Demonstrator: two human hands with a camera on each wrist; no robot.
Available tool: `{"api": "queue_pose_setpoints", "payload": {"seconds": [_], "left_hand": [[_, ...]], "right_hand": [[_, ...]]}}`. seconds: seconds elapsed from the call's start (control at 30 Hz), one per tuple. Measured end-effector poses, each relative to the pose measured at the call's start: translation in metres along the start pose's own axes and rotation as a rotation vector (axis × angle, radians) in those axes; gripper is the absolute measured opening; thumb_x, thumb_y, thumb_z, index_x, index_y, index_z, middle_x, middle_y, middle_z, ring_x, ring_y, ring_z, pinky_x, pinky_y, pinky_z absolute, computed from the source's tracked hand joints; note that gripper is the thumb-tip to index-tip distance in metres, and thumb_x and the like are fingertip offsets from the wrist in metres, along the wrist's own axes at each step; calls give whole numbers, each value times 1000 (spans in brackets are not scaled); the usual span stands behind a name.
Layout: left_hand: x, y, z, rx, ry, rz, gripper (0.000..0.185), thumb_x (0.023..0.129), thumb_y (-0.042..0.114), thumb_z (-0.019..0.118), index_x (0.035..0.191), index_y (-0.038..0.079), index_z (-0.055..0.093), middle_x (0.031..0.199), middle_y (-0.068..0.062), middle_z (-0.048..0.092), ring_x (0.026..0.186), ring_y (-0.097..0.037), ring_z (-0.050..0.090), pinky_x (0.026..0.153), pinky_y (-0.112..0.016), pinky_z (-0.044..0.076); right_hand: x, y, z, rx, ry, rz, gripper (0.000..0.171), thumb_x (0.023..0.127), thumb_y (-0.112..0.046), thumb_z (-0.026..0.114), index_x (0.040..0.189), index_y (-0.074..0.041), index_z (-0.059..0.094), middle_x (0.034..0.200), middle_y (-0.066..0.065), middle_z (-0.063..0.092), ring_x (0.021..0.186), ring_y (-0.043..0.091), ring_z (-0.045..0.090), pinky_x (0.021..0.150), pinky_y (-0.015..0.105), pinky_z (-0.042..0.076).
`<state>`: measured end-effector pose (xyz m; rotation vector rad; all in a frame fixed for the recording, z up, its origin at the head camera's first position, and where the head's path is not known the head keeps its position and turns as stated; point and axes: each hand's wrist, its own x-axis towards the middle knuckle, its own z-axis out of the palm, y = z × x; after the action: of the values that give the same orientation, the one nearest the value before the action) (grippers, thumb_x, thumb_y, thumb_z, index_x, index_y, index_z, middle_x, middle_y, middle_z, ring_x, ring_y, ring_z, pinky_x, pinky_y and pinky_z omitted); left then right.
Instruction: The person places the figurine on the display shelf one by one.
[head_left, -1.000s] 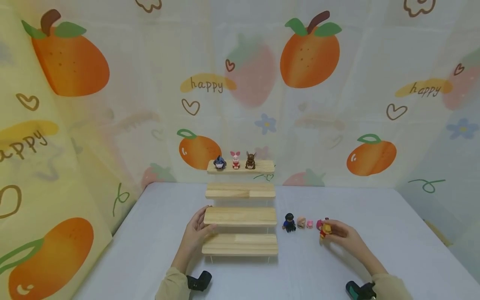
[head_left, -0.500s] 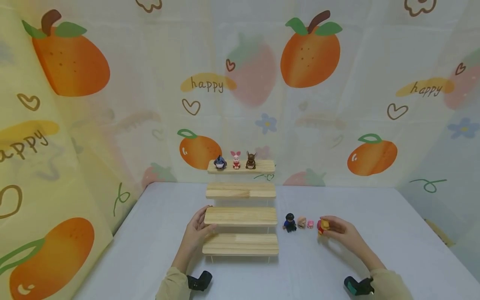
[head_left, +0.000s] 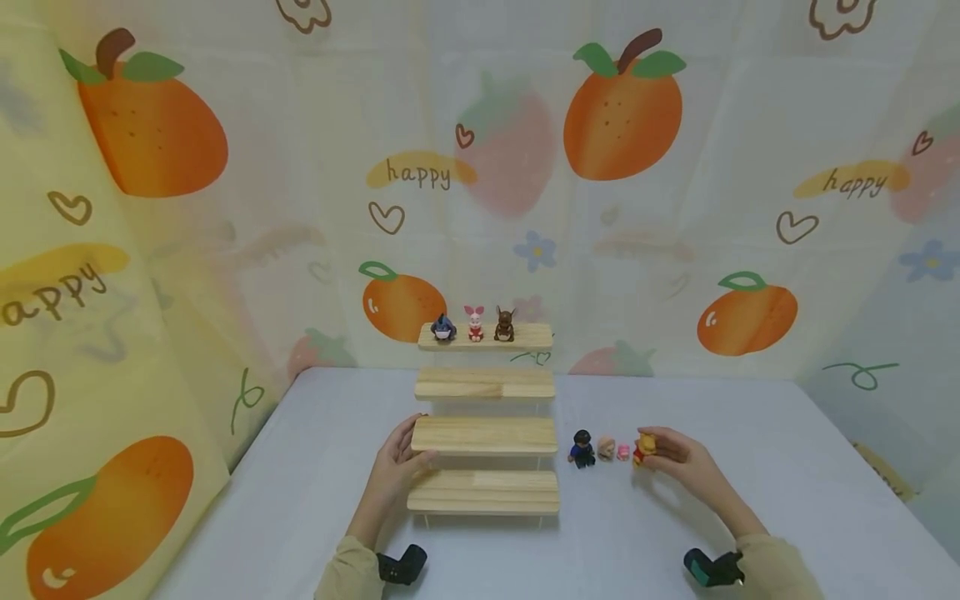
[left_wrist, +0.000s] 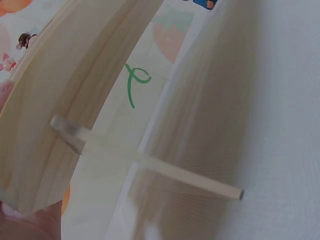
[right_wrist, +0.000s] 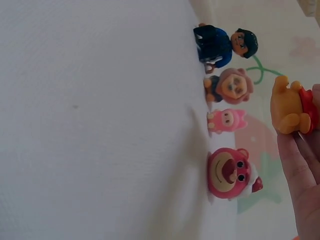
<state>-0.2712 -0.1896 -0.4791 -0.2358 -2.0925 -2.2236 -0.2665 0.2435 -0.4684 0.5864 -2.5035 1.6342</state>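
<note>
Now the right hand [head_left: 678, 457], pinching a yellow bear figurine [head_left: 646, 444], has shifted it slightly left, off the desk [head_left: 757, 442] near other figurines [head_left: 606, 449]; seemingly, it awaits placing. The left hand [head_left: 392, 468] grips the tiered wooden shelf [head_left: 483, 433].

The yellow figurine [head_left: 644, 447] is brought closer to the small pink figurine [head_left: 623, 452] by the right hand [head_left: 688, 463], and the magenta bear [right_wrist: 226, 175] is now largely hidden in the head view.
</note>
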Motion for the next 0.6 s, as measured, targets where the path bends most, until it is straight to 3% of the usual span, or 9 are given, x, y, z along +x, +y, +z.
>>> {"api": "queue_pose_setpoints", "payload": {"seconds": [0.27, 0.6], "left_hand": [[3, -9, -2, 4, 6, 20, 73, 74, 6, 72, 135, 0, 32, 137, -16, 34, 120, -28, 39, 92, -23, 37], [3, -9, -2, -3, 9, 19, 72, 74, 5, 72, 134, 0, 34, 137, -16, 35, 120, -28, 39, 92, -23, 38]], "right_hand": [[5, -9, -3, -45, 5, 24, 38, 85, -8, 61, 118, 6, 50, 110, 25, 55, 94, 14, 57, 77, 17, 46], [12, -21, -4, -67, 17, 12, 39, 84, -9, 62, 119, 6, 51, 106, 22, 57, 92, 15, 58, 76, 18, 47]]}}
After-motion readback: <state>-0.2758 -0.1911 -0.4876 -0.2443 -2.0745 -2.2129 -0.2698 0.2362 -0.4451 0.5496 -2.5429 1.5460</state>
